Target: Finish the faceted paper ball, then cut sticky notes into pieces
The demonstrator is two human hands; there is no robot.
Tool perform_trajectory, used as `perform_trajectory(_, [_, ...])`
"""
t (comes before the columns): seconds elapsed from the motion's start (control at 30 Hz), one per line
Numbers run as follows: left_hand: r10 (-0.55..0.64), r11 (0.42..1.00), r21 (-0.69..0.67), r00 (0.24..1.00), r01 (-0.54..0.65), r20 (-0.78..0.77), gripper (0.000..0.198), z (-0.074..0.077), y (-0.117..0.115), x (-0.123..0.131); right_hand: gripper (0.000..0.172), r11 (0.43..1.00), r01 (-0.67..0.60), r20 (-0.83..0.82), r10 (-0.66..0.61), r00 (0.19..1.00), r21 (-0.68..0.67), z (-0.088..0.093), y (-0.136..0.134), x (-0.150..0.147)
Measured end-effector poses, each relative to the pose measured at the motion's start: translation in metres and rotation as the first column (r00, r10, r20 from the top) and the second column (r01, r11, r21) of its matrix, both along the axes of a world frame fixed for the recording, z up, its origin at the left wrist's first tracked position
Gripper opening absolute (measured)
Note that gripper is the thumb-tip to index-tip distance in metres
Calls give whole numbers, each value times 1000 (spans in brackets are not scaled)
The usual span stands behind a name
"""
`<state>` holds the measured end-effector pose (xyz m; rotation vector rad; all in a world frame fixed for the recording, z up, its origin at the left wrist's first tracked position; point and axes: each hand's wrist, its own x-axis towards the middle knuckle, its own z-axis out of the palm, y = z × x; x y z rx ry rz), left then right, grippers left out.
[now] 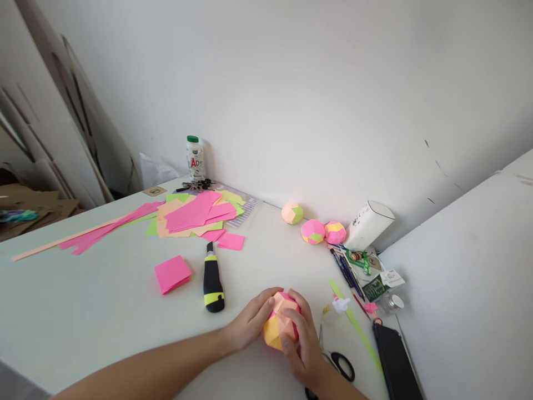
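Note:
Between my hands is a faceted folded-paper ball (275,331) in peach, yellow and pink. My left hand (250,321) grips its left side, thumb along the upper edge. From the right, my right hand (305,339) holds it with fingers bent over the front facets. Beneath my right wrist lie scissors (342,365) with black handles, partly covered. A black and yellow utility knife (214,286) rests to the left of my hands. Farther left sits a stack of pink paper squares (172,274).
Cut paper sheets (195,214) pile up at the back left, near a white bottle (195,158). Three similar balls stand by the wall, one peach and green (292,213). Pens (345,272), a glass jar (393,303) and a black phone-like slab (395,361) line the right side.

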<state>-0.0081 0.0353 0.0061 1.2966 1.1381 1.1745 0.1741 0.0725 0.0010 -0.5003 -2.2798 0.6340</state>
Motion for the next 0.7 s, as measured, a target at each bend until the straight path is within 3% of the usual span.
perform_trajectory(0.7, [-39,998,43,999,39,6,51,3,0,-1,32,1000,8,10,-8,1000,1,4,-2,0])
